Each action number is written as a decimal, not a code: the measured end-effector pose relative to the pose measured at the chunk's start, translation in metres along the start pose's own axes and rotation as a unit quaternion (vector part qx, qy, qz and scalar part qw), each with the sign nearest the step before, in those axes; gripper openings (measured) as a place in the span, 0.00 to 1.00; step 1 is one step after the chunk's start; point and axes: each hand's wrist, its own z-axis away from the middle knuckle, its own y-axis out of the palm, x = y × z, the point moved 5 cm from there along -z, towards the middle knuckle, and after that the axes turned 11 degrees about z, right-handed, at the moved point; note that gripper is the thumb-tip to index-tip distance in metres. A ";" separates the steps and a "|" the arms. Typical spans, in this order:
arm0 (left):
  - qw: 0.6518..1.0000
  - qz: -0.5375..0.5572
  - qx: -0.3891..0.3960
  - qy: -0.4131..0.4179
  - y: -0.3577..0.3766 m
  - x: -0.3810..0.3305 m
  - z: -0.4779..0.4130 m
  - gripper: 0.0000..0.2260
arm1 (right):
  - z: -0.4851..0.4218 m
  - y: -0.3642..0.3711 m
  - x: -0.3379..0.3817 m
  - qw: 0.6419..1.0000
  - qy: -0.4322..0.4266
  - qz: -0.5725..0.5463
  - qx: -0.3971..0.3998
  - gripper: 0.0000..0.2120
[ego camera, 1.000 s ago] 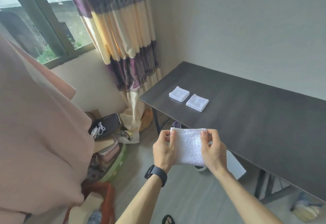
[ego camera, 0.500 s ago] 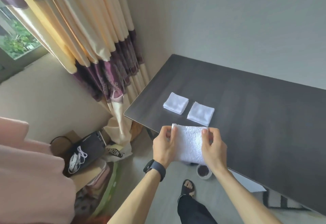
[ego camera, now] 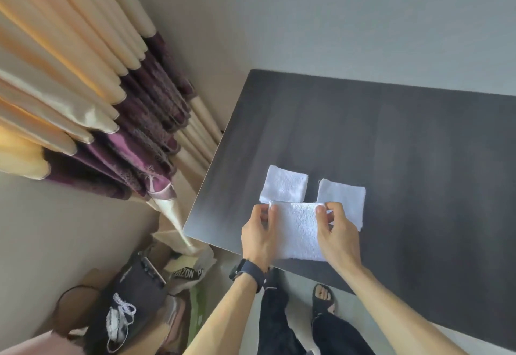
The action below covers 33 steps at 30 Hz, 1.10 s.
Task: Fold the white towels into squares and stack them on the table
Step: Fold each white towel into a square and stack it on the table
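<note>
I hold a folded white towel (ego camera: 297, 230) by its two upper corners, over the near edge of the dark table (ego camera: 405, 159). My left hand (ego camera: 258, 236), with a dark watch at the wrist, pinches the left corner. My right hand (ego camera: 339, 233) pinches the right corner. Two folded white towel squares lie flat on the table just beyond: the left square (ego camera: 284, 185) and the right square (ego camera: 344, 199), side by side with a gap between them. The held towel overlaps the near edges of both in view.
A striped cream and purple curtain (ego camera: 92, 120) hangs at the left of the table. Bags and boxes (ego camera: 139, 290) crowd the floor below the table's left corner. My legs and a sandalled foot (ego camera: 324, 298) stand at the table's near edge. A grey wall runs behind.
I have stepped up to the table; my hands carried the towel forward, from in front of the table edge to over it, close to the two squares. Both hands keep their hold.
</note>
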 end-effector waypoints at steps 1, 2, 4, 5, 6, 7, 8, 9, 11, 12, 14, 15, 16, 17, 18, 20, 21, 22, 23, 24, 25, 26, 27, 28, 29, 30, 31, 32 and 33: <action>1.000 -0.011 0.014 -0.002 0.002 0.000 -0.017 0.12 | -0.011 0.009 0.001 1.000 0.011 0.005 -0.002 0.09; 0.999 -0.022 0.028 -0.002 0.004 -0.001 -0.034 0.13 | -0.022 0.018 0.001 1.000 0.024 0.010 -0.007 0.09; 0.998 -0.041 0.056 0.001 0.008 -0.002 -0.065 0.13 | -0.043 0.035 0.003 0.999 0.047 0.019 -0.019 0.10; 0.996 -0.049 0.073 0.002 0.010 -0.002 -0.081 0.13 | -0.052 0.043 0.004 0.998 0.062 0.021 -0.024 0.10; 0.995 -0.058 0.085 0.002 0.012 0.001 -0.097 0.13 | -0.062 0.051 0.005 0.996 0.076 0.023 -0.029 0.11; 0.993 -0.067 0.095 0.002 0.015 0.004 -0.112 0.14 | -0.070 0.059 0.005 0.995 0.087 0.024 -0.032 0.11; 0.992 -0.076 0.105 0.002 0.017 0.007 -0.126 0.14 | -0.079 0.066 0.006 0.994 0.097 0.025 -0.036 0.11; 0.990 -0.083 0.117 0.001 0.021 0.010 -0.140 0.14 | -0.088 0.071 0.007 0.993 0.105 0.028 -0.042 0.11; 0.985 -0.102 0.139 -0.002 0.031 0.017 -0.165 0.13 | -0.105 0.083 0.005 0.991 0.120 0.037 -0.053 0.11; 0.982 -0.115 0.149 -0.001 0.035 0.021 -0.176 0.13 | -0.112 0.088 0.002 0.989 0.130 0.041 -0.058 0.11; 0.977 -0.135 0.165 0.001 0.043 0.027 -0.193 0.12 | -0.124 0.098 -0.004 0.986 0.148 0.049 -0.063 0.10; 0.975 -0.143 0.171 0.003 0.046 0.029 -0.200 0.12 | -0.128 0.101 -0.007 0.984 0.158 0.056 -0.063 0.10; 0.973 -0.151 0.176 0.005 0.049 0.031 -0.206 0.11 | -0.133 0.105 -0.009 0.982 0.167 0.062 -0.062 0.09; 0.971 -0.158 0.179 0.007 0.051 0.033 -0.211 0.11 | -0.136 0.109 -0.011 0.981 0.175 0.065 -0.059 0.08; 0.969 -0.165 0.182 0.006 0.052 0.035 -0.215 0.11 | -0.139 0.111 -0.012 0.980 0.181 0.066 -0.056 0.08; 0.966 -0.179 0.188 0.005 0.056 0.037 -0.221 0.11 | -0.143 0.115 -0.014 0.978 0.190 0.069 -0.053 0.07; 0.963 -0.189 0.190 0.007 0.058 0.038 -0.221 0.10 | -0.145 0.116 -0.015 0.977 0.195 0.070 -0.055 0.07; 0.961 -0.199 0.190 0.013 0.060 0.038 -0.222 0.10 | -0.146 0.117 -0.016 0.975 0.200 0.072 -0.058 0.07; 0.960 -0.207 0.187 0.018 0.062 0.038 -0.222 0.11 | -0.147 0.118 -0.017 0.974 0.204 0.076 -0.060 0.07; 0.960 -0.211 0.184 0.020 0.063 0.038 -0.223 0.11 | -0.147 0.119 -0.017 0.973 0.206 0.082 -0.060 0.07; 0.960 -0.215 0.181 0.021 0.063 0.038 -0.223 0.11 | -0.147 0.119 -0.017 0.972 0.210 0.089 -0.058 0.07; 0.959 -0.220 0.178 0.022 0.064 0.038 -0.223 0.12 | -0.147 0.119 -0.017 0.970 0.214 0.098 -0.055 0.07; 0.957 -0.229 0.176 0.026 0.063 0.037 -0.223 0.12 | -0.147 0.119 -0.016 0.969 0.216 0.110 -0.052 0.08; 0.955 -0.240 0.174 0.032 0.062 0.035 -0.223 0.12 | -0.147 0.119 -0.014 0.968 0.215 0.122 -0.049 0.08; 0.951 -0.253 0.173 0.039 0.061 0.033 -0.222 0.12 | -0.147 0.118 -0.012 0.967 0.213 0.134 -0.047 0.09; 0.947 -0.266 0.172 0.049 0.059 0.032 -0.221 0.11 | -0.145 0.116 -0.010 0.966 0.208 0.146 -0.047 0.11; 0.944 -0.275 0.170 0.061 0.056 0.031 -0.219 0.11 | -0.142 0.113 -0.008 0.965 0.205 0.157 -0.048 0.13; 0.944 -0.275 0.165 0.080 0.053 0.030 -0.217 0.11 | -0.137 0.111 -0.007 0.963 0.200 0.172 -0.050 0.15; 0.944 -0.268 0.158 0.112 0.049 0.030 -0.214 0.12 | -0.131 0.109 -0.007 0.962 0.192 0.188 -0.054 0.16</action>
